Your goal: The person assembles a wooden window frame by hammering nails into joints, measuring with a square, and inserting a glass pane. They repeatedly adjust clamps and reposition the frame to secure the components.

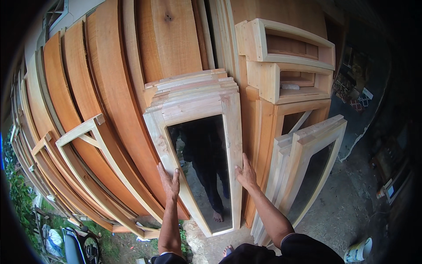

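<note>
While similar frames (187, 89) stand behind it, the glass-paned window (201, 171) leans between the left hand (170, 181), at its left edge, and the right hand (247, 176), at its right, both with fingers straight, thumbs spread. Right of the window, a bucket (358, 250) carries printing.

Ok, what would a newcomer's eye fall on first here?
Probably the pale wooden frame with a dark, reflective glass pane at the centre, front of a stack, with the left hand and right hand against its sides. Next, the tall orange-brown wooden boards lined up behind and to the left, then two pale, box-like wooden frames stacked at upper right.
</note>
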### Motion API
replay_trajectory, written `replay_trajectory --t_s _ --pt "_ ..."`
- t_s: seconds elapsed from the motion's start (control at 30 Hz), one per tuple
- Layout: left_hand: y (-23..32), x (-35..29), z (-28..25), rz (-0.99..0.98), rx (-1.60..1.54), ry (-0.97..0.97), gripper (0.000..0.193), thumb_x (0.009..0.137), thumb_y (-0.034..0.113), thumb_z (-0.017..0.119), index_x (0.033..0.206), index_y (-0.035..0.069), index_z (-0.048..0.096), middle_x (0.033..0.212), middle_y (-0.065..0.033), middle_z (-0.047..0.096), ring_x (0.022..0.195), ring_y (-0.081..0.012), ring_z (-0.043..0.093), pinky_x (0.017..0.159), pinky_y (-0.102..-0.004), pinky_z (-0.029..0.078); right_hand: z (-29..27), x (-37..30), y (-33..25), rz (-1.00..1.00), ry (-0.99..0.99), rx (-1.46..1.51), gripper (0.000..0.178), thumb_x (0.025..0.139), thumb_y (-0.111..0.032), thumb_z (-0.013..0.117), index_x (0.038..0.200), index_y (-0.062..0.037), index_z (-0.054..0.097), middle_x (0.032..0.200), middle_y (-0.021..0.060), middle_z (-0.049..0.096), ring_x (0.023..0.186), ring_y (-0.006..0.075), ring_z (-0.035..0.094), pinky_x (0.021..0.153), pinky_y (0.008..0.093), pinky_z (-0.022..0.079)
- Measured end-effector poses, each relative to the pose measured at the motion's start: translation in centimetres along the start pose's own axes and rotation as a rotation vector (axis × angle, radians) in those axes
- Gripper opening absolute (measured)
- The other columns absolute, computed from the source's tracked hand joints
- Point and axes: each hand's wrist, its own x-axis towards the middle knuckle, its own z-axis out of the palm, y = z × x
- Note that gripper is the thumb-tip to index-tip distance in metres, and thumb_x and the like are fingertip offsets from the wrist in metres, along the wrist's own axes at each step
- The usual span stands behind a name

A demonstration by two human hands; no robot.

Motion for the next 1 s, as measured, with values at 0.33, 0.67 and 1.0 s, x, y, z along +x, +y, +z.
replay_trajectory --t_s 0.33,0.67,1.0 --pt "11.8 -16.1 5.4 -0.061 -0.605 -0.165 0.046 0.107 0.024 0.054 0.144 -0.002 0.048 0.131 -0.0167 0.058 0.119 -0.0224 0.055 0.105 -0.0364 0.042 -16.4 -11.5 -3.2 -0.457 -0.177 0.211 0.046 0.099 -0.013 0.062 0.143 -0.0029 0.054 0.137 0.0202 0.059 0.122 0.0335 0.063 0.102 0.0395 0.052" --pt "25.8 -25.7 10.5 -0.003 -0.823 -0.665 0.044 0.106 0.019 0.057 0.144 -0.001 0.049 0.129 -0.0155 0.061 0.114 -0.0205 0.059 0.101 -0.0347 0.048 -33.4 -5.5 16.4 0.014 0.754 0.231 0.036 0.104 -0.020 0.060 0.138 -0.0072 0.061 0.121 0.0120 0.069 0.101 0.0185 0.067 0.082 0.0303 0.055" --pt "30.1 -29.7 13.3 -0.079 -0.546 -0.513 0.049 0.103 0.030 0.064 0.137 -0.004 0.053 0.124 -0.0159 0.067 0.112 -0.0229 0.064 0.096 -0.0368 0.051 -35.3 -2.7 28.2 0.402 0.208 0.150 0.081 0.097 -0.069 0.047 0.152 -0.0092 0.043 0.148 0.0242 0.050 0.139 0.0416 0.047 0.114 0.0470 0.040"
